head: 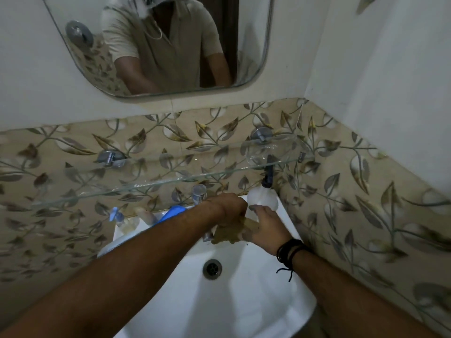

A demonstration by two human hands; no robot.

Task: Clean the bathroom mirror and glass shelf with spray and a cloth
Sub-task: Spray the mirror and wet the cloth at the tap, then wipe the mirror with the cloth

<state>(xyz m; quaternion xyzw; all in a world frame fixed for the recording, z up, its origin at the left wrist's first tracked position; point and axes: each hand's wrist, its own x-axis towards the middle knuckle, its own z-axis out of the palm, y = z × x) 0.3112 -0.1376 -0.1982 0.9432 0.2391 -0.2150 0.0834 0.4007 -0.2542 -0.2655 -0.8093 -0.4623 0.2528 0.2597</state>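
Note:
Both my hands meet over the back of the white sink point(244, 301) on a yellowish cloth point(229, 234). My left hand point(227, 206) grips the cloth from above, under the tap. My right hand point(266, 228) holds its right side, fingers closed into the fabric. A white spray bottle point(263, 198) with a dark trigger head stands on the sink's back right corner, just behind my right hand. The glass shelf point(146, 184) runs across the leaf-patterned tiles above the sink. The mirror point(158, 45) hangs higher on the wall and reflects the person.
A chrome tap point(199, 192) stands at the sink's back, its spout partly hidden by my hands. On the back left rim are a clear pump bottle point(119, 220) and a blue object point(170, 213). Two chrome brackets point(108, 157) hold the shelf. A wall closes in on the right.

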